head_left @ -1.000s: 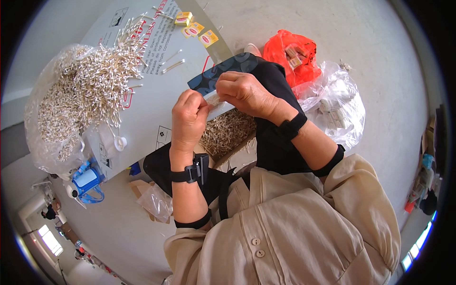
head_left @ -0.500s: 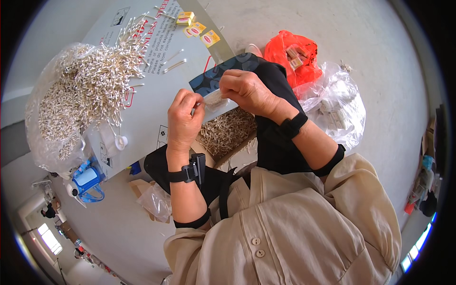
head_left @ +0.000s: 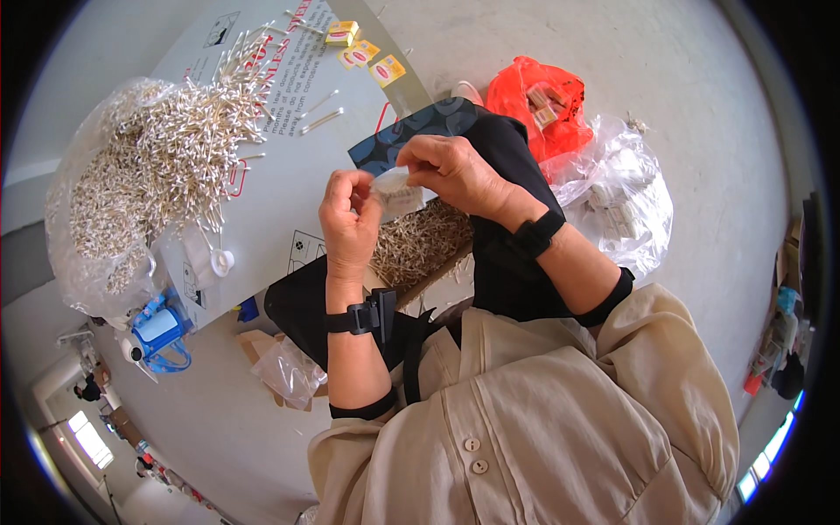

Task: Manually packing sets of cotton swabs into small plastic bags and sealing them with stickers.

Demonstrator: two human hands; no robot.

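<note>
holding a small clear bag (head_left: 402, 196) up by its opposite sides, the left hand (head_left: 350, 220) and the right hand (head_left: 457, 178) each have finger and thumb pinched together on its plastic, with little gap at the tips. the bag (too blurry to tell exactly what sits inside) hangs between the two hands, above an open cardboard box (head_left: 426, 284) of loose cotton swabs (head_left: 418, 245) at the person's lap. to the left, a large plastic bag (head_left: 83, 254) lies on the grey table (head_left: 289, 188), a heap of white-tipped swabs (head_left: 197, 144) spilling out of it. small yellow boxes (head_left: 387, 70) sit near the table's far edge. on the floor to the right, a red bag (head_left: 512, 96) touches a clear sack (head_left: 652, 236) with whitish packs in it.
</note>
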